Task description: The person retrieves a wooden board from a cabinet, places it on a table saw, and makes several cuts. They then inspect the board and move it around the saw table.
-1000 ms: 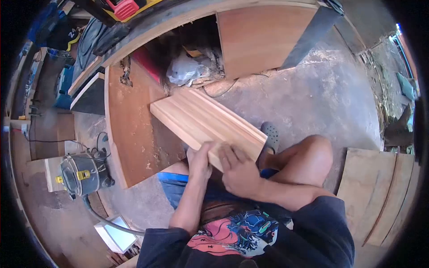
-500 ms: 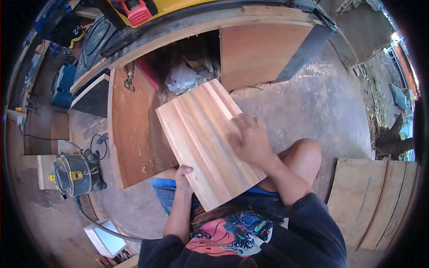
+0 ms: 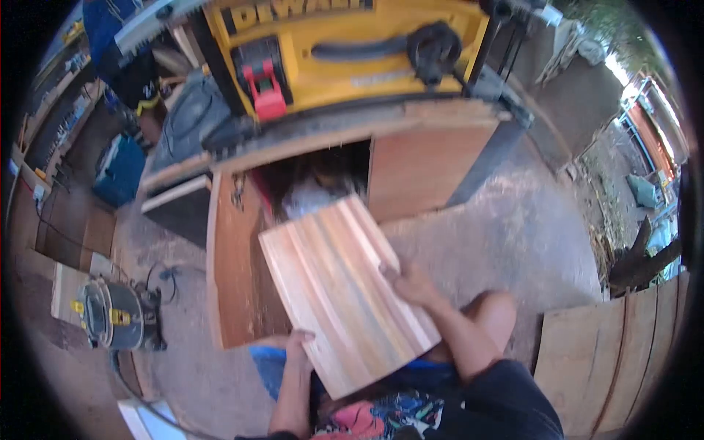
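Observation:
A striped board of light and reddish wood strips (image 3: 341, 293) lies tilted over my lap. My left hand (image 3: 299, 346) grips its lower left edge, with the thumb on top. At its right edge is my right hand (image 3: 412, 282), closed on the board with the thumb on the upper face; the other fingers are partly hidden and blurred. Beyond the board's top edge is the open dark compartment of a wooden cabinet (image 3: 433, 172), with a plastic bag (image 3: 308, 199) inside.
A yellow DeWalt table saw (image 3: 352, 55) stands on the cabinet. The open cabinet door (image 3: 238, 264) is left of the board. A shop vacuum (image 3: 121, 314) with a hose sits at the left. Wooden planks (image 3: 587, 367) lie at the lower right. A teal case (image 3: 119, 170) is at the upper left.
The view has tilted up, showing more of the saw. My right hand has gone from the board's upper face to its right edge. My left hand keeps its hold.

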`<state>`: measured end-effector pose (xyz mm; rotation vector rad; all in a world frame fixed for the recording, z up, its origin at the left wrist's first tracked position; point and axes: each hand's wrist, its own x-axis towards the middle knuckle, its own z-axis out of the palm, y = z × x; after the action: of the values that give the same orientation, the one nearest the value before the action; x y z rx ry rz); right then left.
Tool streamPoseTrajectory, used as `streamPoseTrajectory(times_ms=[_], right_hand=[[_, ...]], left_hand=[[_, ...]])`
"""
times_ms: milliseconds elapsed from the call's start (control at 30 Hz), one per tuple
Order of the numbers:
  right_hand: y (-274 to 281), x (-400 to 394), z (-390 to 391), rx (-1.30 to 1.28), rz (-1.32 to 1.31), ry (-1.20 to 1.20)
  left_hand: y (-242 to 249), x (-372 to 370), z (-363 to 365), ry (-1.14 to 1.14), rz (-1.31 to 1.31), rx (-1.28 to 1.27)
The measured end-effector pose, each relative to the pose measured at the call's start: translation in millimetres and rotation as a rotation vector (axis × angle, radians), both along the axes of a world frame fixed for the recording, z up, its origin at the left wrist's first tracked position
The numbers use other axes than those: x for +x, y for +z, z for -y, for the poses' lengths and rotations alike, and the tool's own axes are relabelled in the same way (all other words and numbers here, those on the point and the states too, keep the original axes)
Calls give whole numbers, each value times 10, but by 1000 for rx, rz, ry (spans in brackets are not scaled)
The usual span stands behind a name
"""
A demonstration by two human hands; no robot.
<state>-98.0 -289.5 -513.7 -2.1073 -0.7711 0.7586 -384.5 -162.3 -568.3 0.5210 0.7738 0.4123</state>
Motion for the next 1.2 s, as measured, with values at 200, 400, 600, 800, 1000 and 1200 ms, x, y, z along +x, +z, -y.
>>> streamPoseTrajectory(times_ms=[200, 400, 600, 800, 1000, 1200], right_hand=[[358, -45, 36, -177, -65, -19], [508, -9, 22, -47, -79, 110], [181, 225, 27, -185, -100, 91], [555, 97, 50, -160, -66, 175], [117, 237, 73, -53, -71, 154], [93, 257, 176, -127, -113, 121]], left_hand=[[413, 126, 10, -24, -51, 49], [467, 140, 96, -33, -54, 2], [-288, 359, 55, -106, 16, -69], [-113, 474, -213, -169, 16, -108], [302, 468, -248, -147, -40, -87], [283, 514, -262, -185, -83, -9]])
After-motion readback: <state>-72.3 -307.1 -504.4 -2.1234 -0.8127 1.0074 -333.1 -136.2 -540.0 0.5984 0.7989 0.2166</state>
